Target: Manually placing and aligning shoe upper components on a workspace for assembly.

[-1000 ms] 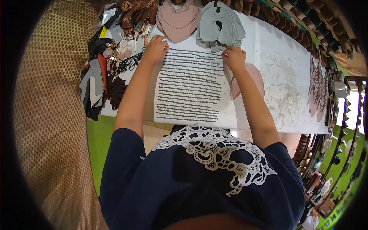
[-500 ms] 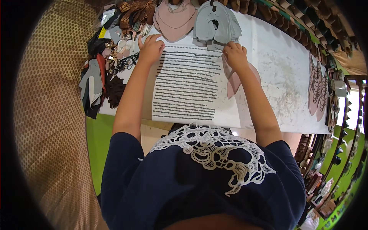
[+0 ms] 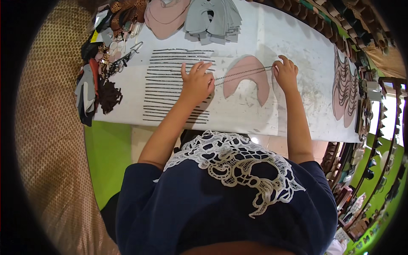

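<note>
A thin dark beaded chain (image 3: 250,71) is stretched between my two hands. My left hand (image 3: 197,83) pinches its left end, with the other fingers spread. At the right end my right hand (image 3: 286,74) has thumb and fingers closed on it. Just below runs a second dark line; I cannot tell whether it is another strand or a shadow. Both pass above a pink horseshoe-shaped piece (image 3: 263,87) lying on the white table (image 3: 242,117). Rows of similar chains (image 3: 165,77) lie side by side to the left, partly hidden by my left hand and forearm.
Stacks of pink pieces (image 3: 165,21) and grey pieces (image 3: 212,25) lie at the far edge. Mixed scraps and trinkets (image 3: 112,51) crowd the left end. Several pink pieces with dark trim (image 3: 340,102) lie at the right end. Racks of shoes (image 3: 340,19) stand beyond.
Both hands have left the far end of the rows and moved right and nearer, carrying a chain over the pink piece. The whole view has shifted, so the table appears further left.
</note>
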`<move>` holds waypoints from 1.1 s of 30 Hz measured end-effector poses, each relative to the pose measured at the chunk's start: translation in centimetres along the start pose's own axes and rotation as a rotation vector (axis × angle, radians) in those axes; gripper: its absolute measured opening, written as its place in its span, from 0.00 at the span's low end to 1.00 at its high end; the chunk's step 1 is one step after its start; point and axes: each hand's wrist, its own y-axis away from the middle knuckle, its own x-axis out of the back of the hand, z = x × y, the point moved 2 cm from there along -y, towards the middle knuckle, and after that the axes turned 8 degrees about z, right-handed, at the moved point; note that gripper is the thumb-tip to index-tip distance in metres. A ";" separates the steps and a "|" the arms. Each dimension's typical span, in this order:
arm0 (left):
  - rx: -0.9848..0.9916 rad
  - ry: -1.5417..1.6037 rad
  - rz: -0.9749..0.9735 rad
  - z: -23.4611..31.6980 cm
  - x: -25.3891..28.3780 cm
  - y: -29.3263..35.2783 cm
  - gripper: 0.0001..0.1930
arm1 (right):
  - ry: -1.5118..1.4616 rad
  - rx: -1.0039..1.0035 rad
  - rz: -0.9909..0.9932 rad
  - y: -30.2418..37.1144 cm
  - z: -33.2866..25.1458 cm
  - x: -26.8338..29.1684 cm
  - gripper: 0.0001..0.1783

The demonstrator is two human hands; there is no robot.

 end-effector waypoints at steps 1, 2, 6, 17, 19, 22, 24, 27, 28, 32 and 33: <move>0.020 0.012 0.002 0.9 -0.6 0.7 0.03 | -0.007 -0.006 -0.031 0.4 0.6 0.0 0.05; 0.032 0.010 0.000 1.6 -1.2 1.3 0.03 | -0.012 0.002 -0.038 0.7 1.1 -0.2 0.05; 0.113 -0.034 -0.001 4.1 -2.9 2.8 0.03 | -0.055 -0.002 -0.052 1.6 2.8 -0.9 0.07; 0.375 -0.081 0.001 6.8 -2.3 3.8 0.05 | -0.433 0.270 -0.076 1.8 -4.0 1.4 0.11; 0.397 -0.081 0.005 7.1 -2.3 4.0 0.04 | -0.461 0.302 -0.097 1.8 -5.0 1.3 0.11; 0.373 -0.099 0.004 7.5 -2.5 4.3 0.04 | -0.494 0.323 -0.112 2.0 -5.6 0.6 0.11; 0.363 -0.101 0.017 7.6 -2.7 4.4 0.03 | -0.519 0.340 -0.141 2.0 -5.5 0.0 0.10; 0.369 -0.119 0.037 7.7 -2.9 4.9 0.03 | -0.517 0.360 -0.126 2.0 -5.6 0.0 0.08; 0.369 -0.118 0.036 7.7 -3.0 4.9 0.03 | -0.517 0.359 -0.126 2.0 -5.6 0.0 0.08; 0.341 -0.138 0.071 7.7 -3.1 5.1 0.02 | -0.541 0.343 -0.128 2.2 -5.8 0.0 0.06; 0.334 -0.140 0.079 7.8 -3.1 5.0 0.02 | -0.545 0.338 -0.104 2.2 -5.8 0.0 0.06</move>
